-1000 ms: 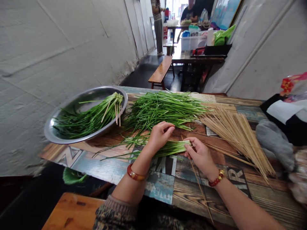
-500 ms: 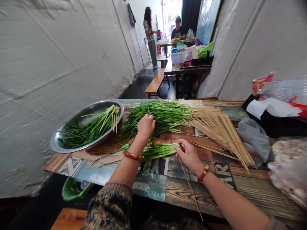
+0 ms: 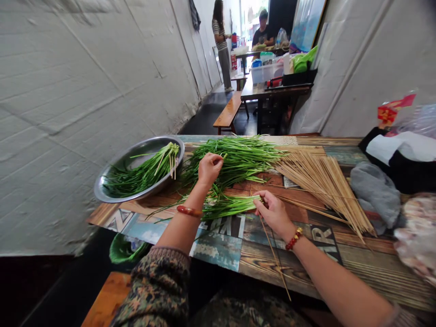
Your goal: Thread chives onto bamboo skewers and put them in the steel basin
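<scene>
Fingers pinched, my left hand (image 3: pixel 210 169) is over the near side of a loose pile of chives (image 3: pixel 238 156); a pale green chive end (image 3: pixel 225 156) shows at its fingertips. My right hand (image 3: pixel 274 213) is closed around the pale ends of a small bunch of chives (image 3: pixel 235 204) lying on the table. Thin bamboo skewers (image 3: pixel 274 256) run from those fingers toward the table's front edge; how they sit in the bunch is hidden. To the left, a metal basin (image 3: pixel 102 193) holds chives threaded on skewers (image 3: pixel 146 170).
A fan of bamboo skewers (image 3: pixel 327 186) lies right of the pile on the wooden table (image 3: pixel 272 274). Beyond it are a grey plastic bag (image 3: pixel 374 190) and a bag of garlic (image 3: pixel 417 236). A green basket (image 3: pixel 126 250) is below the table's left edge. Two people are farther back.
My left hand has lifted slightly off the pile, a chive end now showing at its fingertips. My right hand keeps its hold on the bunch. The whole view has shifted a little.
</scene>
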`<state>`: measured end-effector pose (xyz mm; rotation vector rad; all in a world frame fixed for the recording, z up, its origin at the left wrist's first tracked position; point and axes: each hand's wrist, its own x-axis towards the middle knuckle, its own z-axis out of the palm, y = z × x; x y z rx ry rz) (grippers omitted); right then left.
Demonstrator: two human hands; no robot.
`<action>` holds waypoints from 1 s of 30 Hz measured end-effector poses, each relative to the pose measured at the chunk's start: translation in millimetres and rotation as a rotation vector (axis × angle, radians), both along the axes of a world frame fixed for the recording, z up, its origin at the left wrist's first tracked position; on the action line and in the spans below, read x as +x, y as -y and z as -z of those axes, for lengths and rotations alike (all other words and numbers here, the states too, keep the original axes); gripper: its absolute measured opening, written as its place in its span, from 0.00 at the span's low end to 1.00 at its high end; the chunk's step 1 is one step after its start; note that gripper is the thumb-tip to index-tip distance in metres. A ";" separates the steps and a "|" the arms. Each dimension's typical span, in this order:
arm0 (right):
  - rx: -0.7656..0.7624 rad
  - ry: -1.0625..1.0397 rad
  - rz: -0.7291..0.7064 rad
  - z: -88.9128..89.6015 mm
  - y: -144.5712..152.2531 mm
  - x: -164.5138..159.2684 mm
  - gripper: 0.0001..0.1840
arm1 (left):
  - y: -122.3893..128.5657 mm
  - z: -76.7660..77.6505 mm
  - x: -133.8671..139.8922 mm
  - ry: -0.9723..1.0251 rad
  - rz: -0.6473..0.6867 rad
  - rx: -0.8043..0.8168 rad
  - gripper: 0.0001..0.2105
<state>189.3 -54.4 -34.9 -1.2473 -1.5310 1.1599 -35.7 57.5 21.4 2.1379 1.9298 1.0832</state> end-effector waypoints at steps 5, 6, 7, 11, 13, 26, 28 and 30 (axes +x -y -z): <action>-0.009 -0.044 0.003 2.4 0.7 -0.6 0.14 | 16.0 -23.3 3.4 0.315 0.056 0.070 0.05; -0.010 -0.049 0.006 3.1 0.8 -0.7 0.15 | 22.2 -28.4 8.3 0.353 0.085 0.065 0.05; -0.012 -0.052 0.012 3.7 0.9 -0.7 0.15 | 28.7 -32.1 14.3 0.387 0.131 0.062 0.05; -0.066 -0.095 0.048 4.2 0.3 -0.9 0.16 | 50.9 -26.1 40.8 0.489 0.372 -0.116 0.03; -0.103 -0.139 0.068 3.3 -0.1 -1.2 0.17 | 56.6 -12.7 50.7 0.473 0.419 -0.225 0.03; -0.087 -0.084 0.136 -16.4 4.7 2.0 0.18 | 62.5 12.8 55.8 0.938 0.489 -0.660 0.16; -0.081 -0.079 0.139 -18.9 4.5 2.3 0.17 | 64.1 12.9 54.7 0.970 0.494 -0.680 0.14; -0.082 -0.075 0.150 -20.8 4.0 2.5 0.17 | 65.6 11.8 55.1 0.989 0.504 -0.693 0.12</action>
